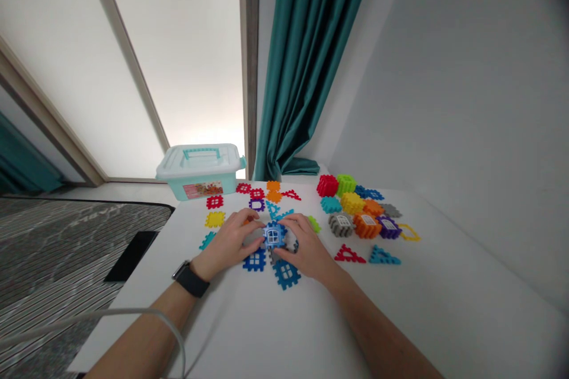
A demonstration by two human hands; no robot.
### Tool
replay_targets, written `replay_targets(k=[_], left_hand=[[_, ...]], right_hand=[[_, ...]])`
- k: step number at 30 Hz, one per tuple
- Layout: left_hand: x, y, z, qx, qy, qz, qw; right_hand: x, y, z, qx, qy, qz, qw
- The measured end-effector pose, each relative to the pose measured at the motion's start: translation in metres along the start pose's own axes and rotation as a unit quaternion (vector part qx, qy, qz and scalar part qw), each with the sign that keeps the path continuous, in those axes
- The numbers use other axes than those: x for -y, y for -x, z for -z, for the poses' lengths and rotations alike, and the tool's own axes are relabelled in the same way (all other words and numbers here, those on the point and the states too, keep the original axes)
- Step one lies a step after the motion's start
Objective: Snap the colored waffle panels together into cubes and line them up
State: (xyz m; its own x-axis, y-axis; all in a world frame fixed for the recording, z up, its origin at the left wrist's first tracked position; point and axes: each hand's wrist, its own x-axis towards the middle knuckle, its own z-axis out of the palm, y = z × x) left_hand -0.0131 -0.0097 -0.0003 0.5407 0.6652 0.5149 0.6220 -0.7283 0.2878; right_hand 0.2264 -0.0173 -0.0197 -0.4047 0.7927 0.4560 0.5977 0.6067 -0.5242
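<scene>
My left hand (229,244) and my right hand (304,247) meet at the middle of the white table (249,331). Together they grip a small assembly of plastic lattice tiles, with a blue window tile (274,235) on top and a grey tile (290,245) at its side. Two blue lattice tiles (286,274) lie just below my hands, and a teal triangular tile (278,212) lies just beyond them. Loose red, yellow, purple and orange tiles (214,202) are scattered at the far left.
Several assembled tile cubes (353,204) stand at the right of the table, by the white wall (444,100). A teal-lidded plastic storage box (200,170) stands at the far edge. A teal curtain (302,71) hangs behind. A cable (133,314) crosses my left forearm.
</scene>
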Motion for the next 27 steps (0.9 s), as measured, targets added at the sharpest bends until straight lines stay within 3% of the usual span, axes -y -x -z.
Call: replay_targets(k=[7,27], left_hand=[[-0.0032,-0.0008,-0.0013,0.009,-0.015,0.02,1.0],[-0.005,-0.0018,0.0009,-0.017,-0.026,0.001,1.0]], right_hand=[[0.0013,-0.0006,-0.0011,-0.013,-0.005,0.002,1.0],[0.0038,-0.0012,-0.0015,-0.006,-0.037,-0.001,0.999]])
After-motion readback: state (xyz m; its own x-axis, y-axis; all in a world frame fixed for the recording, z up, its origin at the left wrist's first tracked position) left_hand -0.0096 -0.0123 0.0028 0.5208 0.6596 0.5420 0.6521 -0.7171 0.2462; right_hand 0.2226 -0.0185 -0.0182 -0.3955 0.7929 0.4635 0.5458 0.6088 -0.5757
